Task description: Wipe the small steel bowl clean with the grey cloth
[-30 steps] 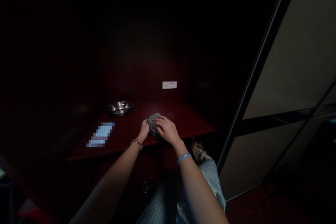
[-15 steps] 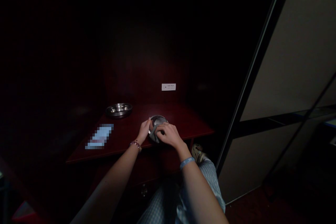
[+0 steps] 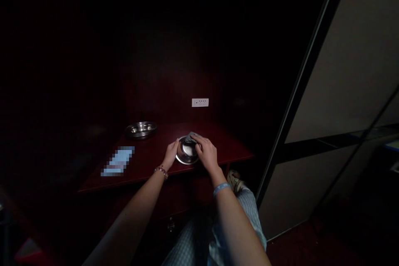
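Note:
A shiny round metal dish [image 3: 187, 158] is near the front edge of the dark red desk [image 3: 152, 165]. My left hand [image 3: 170, 154] grips its left rim, thumb on top. In my right hand [image 3: 207, 152] is a grey cloth [image 3: 190, 137], pressed against the far rim of the dish. The right fingers hide part of the cloth and the dish's right side. At the back left of the desk sits a stack of metal dishes [image 3: 141, 129], apart from both hands.
A blurred-out light blue rectangle [image 3: 118, 161] lies on the desk's left side. A white power socket [image 3: 200, 102] is on the back wall. Below the desktop is a drawer knob [image 3: 171, 224]. Tall pale panels [image 3: 336, 66] stand to the right, and my legs are under the desk edge.
My right hand has moved the cloth from the near left part of the dish to its far rim. The left hand keeps its hold in the same place.

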`<action>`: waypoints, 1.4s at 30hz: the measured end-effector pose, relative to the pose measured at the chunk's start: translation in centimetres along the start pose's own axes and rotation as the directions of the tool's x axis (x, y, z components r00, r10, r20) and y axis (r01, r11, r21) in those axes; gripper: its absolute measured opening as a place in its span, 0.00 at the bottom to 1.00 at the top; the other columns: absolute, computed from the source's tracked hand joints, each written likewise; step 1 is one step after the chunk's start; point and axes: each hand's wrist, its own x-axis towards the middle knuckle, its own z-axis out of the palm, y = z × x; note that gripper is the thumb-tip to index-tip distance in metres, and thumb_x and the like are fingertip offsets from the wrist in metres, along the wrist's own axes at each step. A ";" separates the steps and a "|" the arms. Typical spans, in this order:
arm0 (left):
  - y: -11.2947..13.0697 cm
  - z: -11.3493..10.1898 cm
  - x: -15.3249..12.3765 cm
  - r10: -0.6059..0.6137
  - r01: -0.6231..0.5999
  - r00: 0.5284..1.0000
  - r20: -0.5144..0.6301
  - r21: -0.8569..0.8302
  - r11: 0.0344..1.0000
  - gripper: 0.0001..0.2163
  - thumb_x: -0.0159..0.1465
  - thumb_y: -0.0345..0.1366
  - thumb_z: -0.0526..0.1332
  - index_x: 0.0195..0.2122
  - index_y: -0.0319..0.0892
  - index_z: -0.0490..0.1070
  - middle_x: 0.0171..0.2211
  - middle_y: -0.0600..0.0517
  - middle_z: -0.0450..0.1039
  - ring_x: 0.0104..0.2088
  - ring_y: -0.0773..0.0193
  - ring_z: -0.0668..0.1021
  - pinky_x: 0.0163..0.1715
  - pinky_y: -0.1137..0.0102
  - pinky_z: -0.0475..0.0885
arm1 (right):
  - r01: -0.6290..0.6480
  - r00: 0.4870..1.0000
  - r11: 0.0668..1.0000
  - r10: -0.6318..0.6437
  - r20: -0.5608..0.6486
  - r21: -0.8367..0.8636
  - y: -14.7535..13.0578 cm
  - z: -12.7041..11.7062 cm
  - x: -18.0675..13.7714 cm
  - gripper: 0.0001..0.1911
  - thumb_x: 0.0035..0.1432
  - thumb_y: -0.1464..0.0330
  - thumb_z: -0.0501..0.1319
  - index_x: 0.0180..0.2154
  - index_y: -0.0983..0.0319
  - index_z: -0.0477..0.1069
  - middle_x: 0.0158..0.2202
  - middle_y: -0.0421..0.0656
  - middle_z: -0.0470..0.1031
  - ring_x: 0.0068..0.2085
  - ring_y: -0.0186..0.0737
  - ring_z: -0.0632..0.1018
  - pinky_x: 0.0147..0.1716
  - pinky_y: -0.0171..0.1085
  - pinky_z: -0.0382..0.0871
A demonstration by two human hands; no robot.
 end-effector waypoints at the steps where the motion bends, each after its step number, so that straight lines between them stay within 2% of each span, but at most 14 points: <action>1: 0.0 0.0 0.0 0.001 -0.001 1.000 -0.002 0.004 1.000 0.22 0.55 0.53 0.59 0.32 0.36 0.75 0.29 0.48 0.77 0.30 0.63 0.76 0.34 0.69 0.68 | -0.002 1.000 0.999 0.003 0.014 -0.040 0.0 0.2 -0.1 0.22 0.57 0.73 0.52 0.52 0.52 0.68 0.52 0.38 0.72 0.52 0.38 0.71 0.51 0.40 0.65; 5: 0.2 0.1 -0.1 0.003 -0.003 1.000 -0.010 0.007 1.000 0.21 0.55 0.53 0.59 0.31 0.36 0.75 0.27 0.49 0.77 0.29 0.63 0.75 0.33 0.69 0.68 | 0.021 0.998 0.988 -0.012 0.057 -0.154 -0.2 0.8 -0.3 0.22 0.58 0.73 0.54 0.53 0.52 0.68 0.52 0.39 0.73 0.50 0.41 0.71 0.47 0.40 0.68; 9: 0.3 0.1 -0.2 0.009 -0.009 1.000 -0.022 0.008 1.000 0.21 0.54 0.55 0.60 0.28 0.37 0.74 0.25 0.50 0.76 0.27 0.64 0.74 0.31 0.70 0.67 | 0.064 0.993 0.984 -0.045 0.112 -0.168 -0.5 0.5 -0.4 0.20 0.58 0.72 0.54 0.50 0.52 0.71 0.50 0.38 0.74 0.48 0.40 0.72 0.45 0.38 0.68; 15: 0.0 -0.3 -0.1 0.011 -0.012 0.999 -0.031 -0.014 1.000 0.22 0.53 0.56 0.60 0.27 0.37 0.72 0.24 0.52 0.73 0.25 0.66 0.72 0.28 0.71 0.66 | 0.133 0.968 0.988 -0.112 0.226 -0.079 -1.2 -0.1 -0.6 0.17 0.58 0.69 0.55 0.48 0.50 0.73 0.46 0.37 0.76 0.46 0.39 0.75 0.46 0.36 0.67; 20: -0.1 -0.4 0.1 0.001 -0.002 1.000 -0.030 -0.025 1.000 0.22 0.52 0.56 0.61 0.23 0.38 0.69 0.19 0.54 0.69 0.22 0.69 0.69 0.24 0.73 0.63 | 0.072 0.953 0.996 -0.086 0.291 0.057 -1.7 -0.5 -0.6 0.15 0.55 0.68 0.58 0.44 0.52 0.76 0.40 0.38 0.79 0.42 0.39 0.78 0.42 0.34 0.69; 23: 0.0 -0.3 0.0 0.012 -0.012 1.000 -0.027 0.007 1.000 0.23 0.52 0.57 0.59 0.23 0.38 0.70 0.19 0.54 0.70 0.22 0.68 0.70 0.25 0.72 0.64 | 0.009 0.969 0.974 -0.064 0.238 0.227 -1.9 -0.6 -0.3 0.15 0.56 0.68 0.57 0.44 0.54 0.76 0.41 0.39 0.79 0.42 0.38 0.78 0.43 0.34 0.69; 25: 0.2 -0.2 -0.1 0.025 -0.025 1.000 -0.015 0.016 1.000 0.23 0.52 0.57 0.59 0.25 0.38 0.72 0.22 0.52 0.73 0.24 0.66 0.72 0.28 0.71 0.66 | 0.003 0.988 0.948 -0.052 0.146 0.318 -1.9 -0.8 -0.2 0.16 0.57 0.70 0.55 0.46 0.56 0.75 0.44 0.39 0.78 0.45 0.38 0.77 0.46 0.34 0.68; 27: 0.3 0.0 -0.2 0.015 -0.015 1.000 -0.014 0.007 1.000 0.24 0.53 0.58 0.58 0.29 0.37 0.74 0.26 0.49 0.76 0.27 0.64 0.74 0.31 0.70 0.67 | 0.007 0.999 0.944 -0.023 0.046 0.330 -1.7 -0.9 0.0 0.18 0.58 0.71 0.53 0.47 0.56 0.74 0.47 0.38 0.77 0.48 0.37 0.76 0.50 0.34 0.67; 30: 0.4 0.1 -0.3 -0.026 0.026 0.999 -0.045 0.009 1.000 0.26 0.53 0.59 0.57 0.32 0.36 0.75 0.29 0.47 0.77 0.29 0.62 0.76 0.32 0.69 0.68 | -0.043 0.997 0.979 0.054 -0.049 0.201 -1.2 -0.9 0.1 0.20 0.59 0.72 0.51 0.51 0.55 0.71 0.52 0.37 0.73 0.53 0.35 0.72 0.54 0.35 0.63; 32: 0.4 0.1 -0.2 -0.036 0.038 0.997 -0.065 0.029 0.999 0.27 0.53 0.59 0.57 0.30 0.36 0.75 0.28 0.47 0.77 0.28 0.62 0.75 0.31 0.69 0.68 | -0.108 0.992 0.992 0.111 -0.054 0.069 -0.8 -0.8 0.1 0.22 0.58 0.74 0.51 0.53 0.54 0.69 0.55 0.37 0.70 0.55 0.36 0.71 0.55 0.35 0.62; 36: 0.6 0.1 -0.3 -0.035 0.042 0.995 -0.097 0.069 0.997 0.27 0.52 0.61 0.57 0.27 0.36 0.73 0.24 0.48 0.76 0.25 0.63 0.74 0.28 0.71 0.67 | -0.162 0.981 0.975 0.175 0.078 -0.154 -0.6 -0.4 -0.2 0.24 0.58 0.74 0.52 0.55 0.53 0.66 0.56 0.39 0.68 0.54 0.38 0.71 0.53 0.37 0.64; 42: 0.7 0.1 -0.5 -0.050 0.054 0.993 -0.110 0.033 0.998 0.28 0.51 0.61 0.57 0.27 0.36 0.73 0.26 0.47 0.76 0.26 0.63 0.75 0.29 0.70 0.68 | -0.048 0.965 0.960 0.116 0.236 -0.275 -1.7 -0.2 -0.5 0.20 0.60 0.68 0.54 0.54 0.51 0.67 0.56 0.39 0.68 0.52 0.41 0.73 0.49 0.39 0.67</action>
